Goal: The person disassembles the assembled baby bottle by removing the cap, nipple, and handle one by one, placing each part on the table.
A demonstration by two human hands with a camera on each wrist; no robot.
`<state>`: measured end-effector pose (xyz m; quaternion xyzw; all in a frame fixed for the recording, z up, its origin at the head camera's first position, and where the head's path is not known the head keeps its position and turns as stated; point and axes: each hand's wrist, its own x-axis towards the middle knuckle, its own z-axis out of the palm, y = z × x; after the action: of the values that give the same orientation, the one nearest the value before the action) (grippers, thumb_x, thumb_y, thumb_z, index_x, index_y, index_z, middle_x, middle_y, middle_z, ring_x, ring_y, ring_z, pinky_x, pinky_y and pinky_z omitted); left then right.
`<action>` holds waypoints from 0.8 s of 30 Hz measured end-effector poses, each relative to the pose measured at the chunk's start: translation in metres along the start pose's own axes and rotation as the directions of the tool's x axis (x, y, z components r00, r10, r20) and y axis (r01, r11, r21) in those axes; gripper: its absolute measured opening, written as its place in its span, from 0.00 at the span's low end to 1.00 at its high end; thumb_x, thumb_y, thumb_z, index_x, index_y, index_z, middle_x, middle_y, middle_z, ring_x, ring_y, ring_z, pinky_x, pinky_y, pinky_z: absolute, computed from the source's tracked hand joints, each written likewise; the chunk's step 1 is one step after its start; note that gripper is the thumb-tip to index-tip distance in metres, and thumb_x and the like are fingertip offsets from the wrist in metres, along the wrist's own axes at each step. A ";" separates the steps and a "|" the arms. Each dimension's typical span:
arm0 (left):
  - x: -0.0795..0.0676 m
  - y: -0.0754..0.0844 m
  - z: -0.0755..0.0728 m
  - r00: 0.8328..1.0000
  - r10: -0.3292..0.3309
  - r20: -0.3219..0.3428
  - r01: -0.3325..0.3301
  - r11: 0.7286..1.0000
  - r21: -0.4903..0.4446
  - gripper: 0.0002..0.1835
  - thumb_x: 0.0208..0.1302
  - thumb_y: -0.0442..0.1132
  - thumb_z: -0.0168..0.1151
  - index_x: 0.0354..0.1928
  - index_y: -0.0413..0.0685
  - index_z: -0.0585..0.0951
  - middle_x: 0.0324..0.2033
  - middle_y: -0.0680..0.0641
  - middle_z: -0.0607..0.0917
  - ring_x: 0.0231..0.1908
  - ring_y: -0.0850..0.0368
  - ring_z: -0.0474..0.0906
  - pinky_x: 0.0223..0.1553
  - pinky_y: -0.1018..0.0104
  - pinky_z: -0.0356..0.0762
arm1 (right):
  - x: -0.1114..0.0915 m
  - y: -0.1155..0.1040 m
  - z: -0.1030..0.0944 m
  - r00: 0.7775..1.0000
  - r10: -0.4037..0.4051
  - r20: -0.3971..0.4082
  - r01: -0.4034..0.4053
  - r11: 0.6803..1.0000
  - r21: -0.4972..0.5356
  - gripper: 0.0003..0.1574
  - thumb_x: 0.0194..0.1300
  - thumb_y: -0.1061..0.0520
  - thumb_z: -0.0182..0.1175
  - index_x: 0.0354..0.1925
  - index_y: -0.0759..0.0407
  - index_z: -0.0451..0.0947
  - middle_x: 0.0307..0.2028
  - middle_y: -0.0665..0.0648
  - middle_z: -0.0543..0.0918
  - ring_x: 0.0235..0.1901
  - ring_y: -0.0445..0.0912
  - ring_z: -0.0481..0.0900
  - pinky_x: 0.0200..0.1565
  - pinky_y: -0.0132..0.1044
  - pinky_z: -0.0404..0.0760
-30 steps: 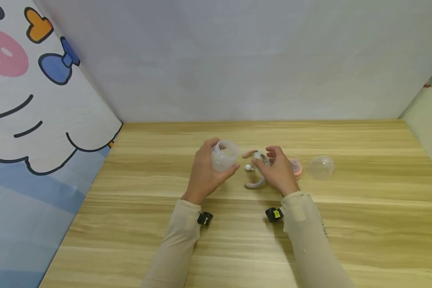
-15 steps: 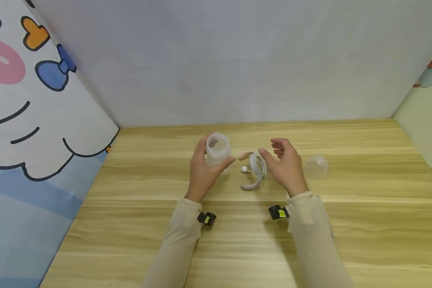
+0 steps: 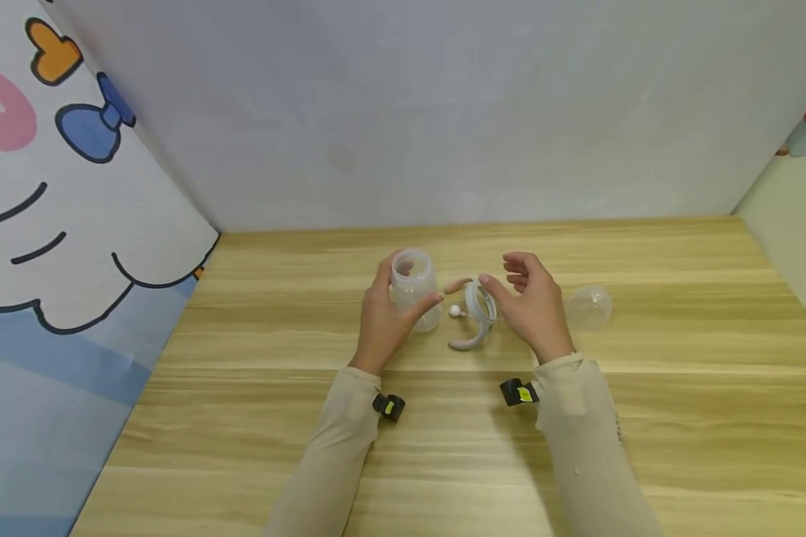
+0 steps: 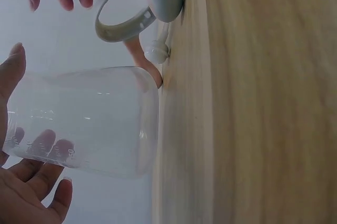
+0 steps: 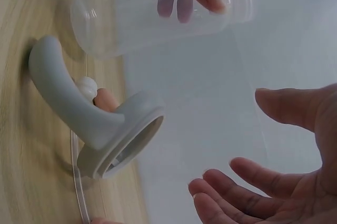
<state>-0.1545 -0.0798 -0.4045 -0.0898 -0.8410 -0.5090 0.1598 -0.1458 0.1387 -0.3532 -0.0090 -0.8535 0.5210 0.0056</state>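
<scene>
My left hand (image 3: 384, 321) grips a clear baby bottle (image 3: 413, 287), thumb on one side and fingers round the other. The bottle stands nearly upright, mouth up, its base close to the table; contact is unclear. To its right, a grey ring with two curved handles (image 4: 118, 33) rests on edge on the table. A white ball-shaped straw weight (image 5: 87, 87) lies beside the ring, on a clear tube (image 5: 79, 184). My right hand (image 3: 533, 309) hovers just right of the ring, fingers loosely bent and apart from the thumb; the right wrist view shows nothing between them.
A clear domed cap (image 3: 589, 307) sits on the wooden table (image 3: 443, 462) to the right of my right hand. Behind the table rises a pale wall (image 3: 443, 119), with a cartoon-printed panel (image 3: 94, 298) at the left.
My right hand has drawn back to the right from the handled ring, which now shows on edge. The bottle has tipped more upright in my left hand. The pink part has become hidden behind my right hand.
</scene>
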 end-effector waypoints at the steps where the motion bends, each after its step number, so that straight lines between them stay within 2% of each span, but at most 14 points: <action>1: 0.000 0.000 0.000 1.000 0.000 0.002 0.000 1.000 0.000 0.44 0.54 0.49 0.77 0.71 0.54 0.66 0.60 0.44 0.81 0.63 0.48 0.77 0.66 0.46 0.72 | 0.000 0.000 0.000 1.000 -0.004 0.004 0.004 1.000 -0.002 0.38 0.69 0.45 0.62 0.69 0.63 0.65 0.66 0.66 0.74 0.66 0.60 0.73 0.70 0.52 0.69; 6: 0.000 -0.001 0.001 1.000 0.001 0.020 -0.001 1.000 -0.008 0.43 0.55 0.49 0.76 0.71 0.54 0.66 0.61 0.44 0.80 0.64 0.47 0.76 0.67 0.45 0.71 | -0.001 -0.001 0.001 1.000 -0.011 0.015 0.011 1.000 -0.019 0.38 0.69 0.46 0.63 0.69 0.62 0.65 0.67 0.65 0.73 0.66 0.60 0.72 0.70 0.52 0.69; 14: -0.004 -0.004 0.001 0.998 -0.033 0.048 0.033 0.999 -0.001 0.44 0.55 0.49 0.76 0.72 0.52 0.65 0.62 0.42 0.80 0.65 0.46 0.75 0.68 0.45 0.70 | -0.004 -0.001 0.004 1.000 -0.017 0.026 0.019 0.999 -0.045 0.36 0.70 0.47 0.62 0.68 0.63 0.66 0.66 0.66 0.74 0.66 0.60 0.73 0.70 0.52 0.69; 19: -0.003 -0.004 0.003 0.996 -0.055 0.068 0.055 0.998 0.005 0.44 0.56 0.49 0.75 0.72 0.52 0.64 0.63 0.42 0.79 0.64 0.44 0.77 0.65 0.44 0.73 | -0.005 -0.002 0.005 0.996 -0.080 0.033 0.083 0.989 -0.120 0.35 0.70 0.46 0.61 0.67 0.62 0.67 0.67 0.65 0.73 0.66 0.62 0.72 0.68 0.56 0.70; 24: -0.001 -0.009 0.007 0.989 -0.081 0.124 0.078 0.997 0.026 0.46 0.58 0.51 0.74 0.74 0.51 0.61 0.65 0.40 0.78 0.63 0.42 0.78 0.61 0.44 0.77 | -0.005 0.001 0.005 0.990 -0.126 0.062 0.136 0.970 -0.201 0.34 0.70 0.47 0.61 0.67 0.62 0.68 0.67 0.65 0.73 0.66 0.64 0.71 0.63 0.61 0.72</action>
<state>-0.1575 -0.0783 -0.4154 -0.0862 -0.8576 -0.4995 0.0873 -0.1404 0.1343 -0.3564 0.0598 -0.9012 0.4289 0.0183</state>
